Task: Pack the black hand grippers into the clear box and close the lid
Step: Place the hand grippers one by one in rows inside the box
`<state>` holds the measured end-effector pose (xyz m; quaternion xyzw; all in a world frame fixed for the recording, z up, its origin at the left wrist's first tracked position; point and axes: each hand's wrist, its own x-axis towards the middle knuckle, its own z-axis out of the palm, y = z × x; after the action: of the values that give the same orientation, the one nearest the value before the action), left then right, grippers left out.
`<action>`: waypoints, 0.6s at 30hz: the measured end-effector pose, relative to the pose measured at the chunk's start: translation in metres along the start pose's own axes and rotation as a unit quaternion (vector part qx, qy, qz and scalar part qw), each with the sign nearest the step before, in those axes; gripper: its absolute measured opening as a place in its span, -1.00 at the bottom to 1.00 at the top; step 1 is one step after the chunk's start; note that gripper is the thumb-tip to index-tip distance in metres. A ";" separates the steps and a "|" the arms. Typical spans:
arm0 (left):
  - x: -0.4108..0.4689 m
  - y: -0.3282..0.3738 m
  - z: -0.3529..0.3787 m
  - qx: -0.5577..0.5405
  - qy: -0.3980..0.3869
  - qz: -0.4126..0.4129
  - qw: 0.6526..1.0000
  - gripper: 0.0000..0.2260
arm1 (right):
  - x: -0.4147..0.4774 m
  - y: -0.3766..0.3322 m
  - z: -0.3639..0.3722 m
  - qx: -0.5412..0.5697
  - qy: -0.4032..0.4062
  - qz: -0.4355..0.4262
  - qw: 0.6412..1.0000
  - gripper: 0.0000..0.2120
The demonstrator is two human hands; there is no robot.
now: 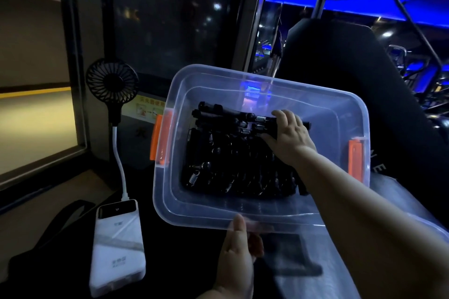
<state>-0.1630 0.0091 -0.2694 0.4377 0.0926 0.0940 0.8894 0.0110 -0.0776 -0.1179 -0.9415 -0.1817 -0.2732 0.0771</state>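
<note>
R hand [289,131] is inside the clear box [243,219], fingers curled round a bundle of black hand grippers [233,116] at the far end, above a layer already on the box floor. L hand [239,247] pinches the near rim, thumb on top. Risks: box seems held by one edge w/ all that weight, so it could tip or slip. A 2nd layer may sit too high, and the lid [401,189], prob. the clear sheet by the R forearm, won't seat.
</note>
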 end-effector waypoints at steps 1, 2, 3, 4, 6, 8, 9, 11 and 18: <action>0.000 -0.001 0.000 0.007 0.005 -0.004 1.000 -0.02 | -0.002 0.000 -0.002 0.005 0.000 0.002 1.000 -0.38; 0.000 -0.002 0.000 0.016 0.008 -0.006 1.000 0.03 | -0.005 0.000 -0.003 0.009 0.001 0.002 1.000 -0.37; 0.000 -0.002 0.000 0.023 0.007 -0.009 1.000 0.04 | -0.008 0.001 -0.004 0.011 0.005 0.001 1.000 -0.37; 0.001 -0.004 -0.001 0.023 0.004 -0.007 1.000 0.02 | -0.012 0.002 -0.006 0.013 0.014 0.001 1.000 -0.38; 0.003 -0.004 0.000 0.022 0.005 0.008 1.000 -0.20 | -0.021 0.005 -0.010 0.021 0.039 0.007 0.999 -0.40; 0.002 -0.003 0.001 0.015 -0.004 0.019 1.000 -0.46 | -0.032 0.010 -0.015 0.031 0.064 0.023 0.997 -0.42; 0.003 -0.003 0.001 0.008 -0.007 0.019 1.000 -0.49 | -0.038 0.013 -0.018 0.036 0.082 0.032 0.995 -0.43; 0.003 -0.004 0.001 0.003 -0.002 0.015 1.000 -0.45 | -0.053 0.023 -0.023 0.033 0.147 0.038 0.988 -0.47; -0.004 0.004 0.004 0.021 -0.024 0.061 0.998 -0.53 | -0.110 0.070 -0.033 0.082 0.282 0.258 0.920 -0.47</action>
<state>-0.1658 0.0076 -0.2636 0.4632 0.0459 0.1360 0.8746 -0.0642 -0.1833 -0.1534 -0.8299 0.0749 -0.4822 0.2703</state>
